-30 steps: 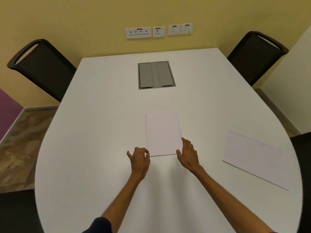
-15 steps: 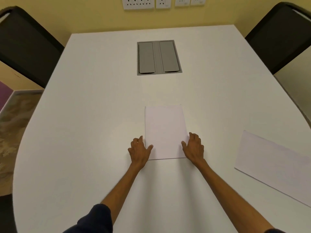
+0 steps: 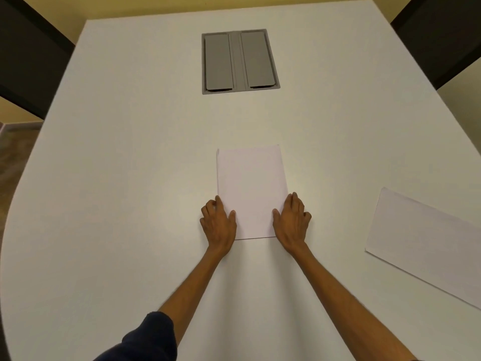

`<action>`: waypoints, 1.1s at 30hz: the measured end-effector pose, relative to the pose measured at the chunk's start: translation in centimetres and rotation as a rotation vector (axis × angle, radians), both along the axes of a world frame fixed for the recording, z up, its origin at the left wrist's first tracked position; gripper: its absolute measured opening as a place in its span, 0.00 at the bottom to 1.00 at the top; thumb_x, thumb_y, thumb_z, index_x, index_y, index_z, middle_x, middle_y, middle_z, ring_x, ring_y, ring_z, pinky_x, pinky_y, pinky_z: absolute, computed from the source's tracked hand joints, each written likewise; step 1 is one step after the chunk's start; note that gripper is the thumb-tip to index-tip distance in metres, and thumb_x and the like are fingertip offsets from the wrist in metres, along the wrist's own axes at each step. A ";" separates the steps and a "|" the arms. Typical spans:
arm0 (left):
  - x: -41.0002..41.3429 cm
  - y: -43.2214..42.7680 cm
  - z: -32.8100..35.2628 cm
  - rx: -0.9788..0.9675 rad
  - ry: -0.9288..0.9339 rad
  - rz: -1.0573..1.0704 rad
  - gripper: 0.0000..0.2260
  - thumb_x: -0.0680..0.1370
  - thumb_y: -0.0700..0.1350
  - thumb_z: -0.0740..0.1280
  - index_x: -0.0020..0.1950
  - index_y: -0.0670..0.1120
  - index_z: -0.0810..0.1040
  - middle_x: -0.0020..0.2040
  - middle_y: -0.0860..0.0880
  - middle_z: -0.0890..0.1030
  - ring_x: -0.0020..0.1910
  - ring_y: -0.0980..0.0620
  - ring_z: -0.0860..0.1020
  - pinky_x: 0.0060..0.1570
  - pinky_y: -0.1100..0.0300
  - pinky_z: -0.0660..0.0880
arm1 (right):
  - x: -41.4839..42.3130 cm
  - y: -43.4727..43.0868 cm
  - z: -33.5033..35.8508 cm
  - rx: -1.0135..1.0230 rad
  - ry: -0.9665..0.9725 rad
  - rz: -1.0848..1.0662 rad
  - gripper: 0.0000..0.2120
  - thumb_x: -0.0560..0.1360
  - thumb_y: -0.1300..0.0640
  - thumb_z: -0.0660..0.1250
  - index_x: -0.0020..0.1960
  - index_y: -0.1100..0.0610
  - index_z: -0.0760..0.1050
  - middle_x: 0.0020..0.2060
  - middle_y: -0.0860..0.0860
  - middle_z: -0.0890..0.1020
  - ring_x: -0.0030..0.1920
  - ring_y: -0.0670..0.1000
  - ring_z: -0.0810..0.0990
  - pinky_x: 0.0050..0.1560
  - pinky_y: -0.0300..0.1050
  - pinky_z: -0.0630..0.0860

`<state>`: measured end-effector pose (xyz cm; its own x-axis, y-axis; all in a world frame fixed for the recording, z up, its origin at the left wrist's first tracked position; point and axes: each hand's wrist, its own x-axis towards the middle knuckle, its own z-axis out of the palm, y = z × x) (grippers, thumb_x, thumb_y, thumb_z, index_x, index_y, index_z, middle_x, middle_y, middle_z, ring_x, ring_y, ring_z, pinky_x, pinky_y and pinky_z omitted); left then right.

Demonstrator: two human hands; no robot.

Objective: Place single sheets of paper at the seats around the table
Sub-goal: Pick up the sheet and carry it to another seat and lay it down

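Note:
A small stack of white paper (image 3: 251, 188) lies flat in the middle of the white table (image 3: 130, 178). My left hand (image 3: 218, 222) rests at the stack's near left edge, thumb on the paper and fingers curled at its side. My right hand (image 3: 292, 221) presses against the near right edge, thumb on the sheet. Both hands bracket the stack, which stays flat on the table. A single white sheet (image 3: 426, 243) lies at an angle near the table's right edge.
A grey cable hatch (image 3: 240, 61) with two flaps is set into the table beyond the stack. Black chairs stand at the far left (image 3: 28, 56) and the far right (image 3: 442, 35). The table's rounded edge curves down on the left, with floor (image 3: 15, 155) beyond.
My hands moved from the stack's near corners up along its two sides, and the view came closer and tilted down over the table. The papers have not shifted.

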<state>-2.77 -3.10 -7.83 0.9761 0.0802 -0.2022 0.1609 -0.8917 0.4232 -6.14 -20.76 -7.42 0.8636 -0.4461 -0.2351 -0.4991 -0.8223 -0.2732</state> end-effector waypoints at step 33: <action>-1.6 1.6 9.1 -0.778 -0.192 0.284 0.08 0.78 0.45 0.69 0.52 0.41 0.80 0.45 0.48 0.83 0.43 0.54 0.80 0.37 0.75 0.74 | -2.0 -2.5 7.5 0.679 -0.578 -0.483 0.09 0.76 0.55 0.71 0.51 0.59 0.83 0.38 0.47 0.82 0.40 0.48 0.80 0.45 0.40 0.77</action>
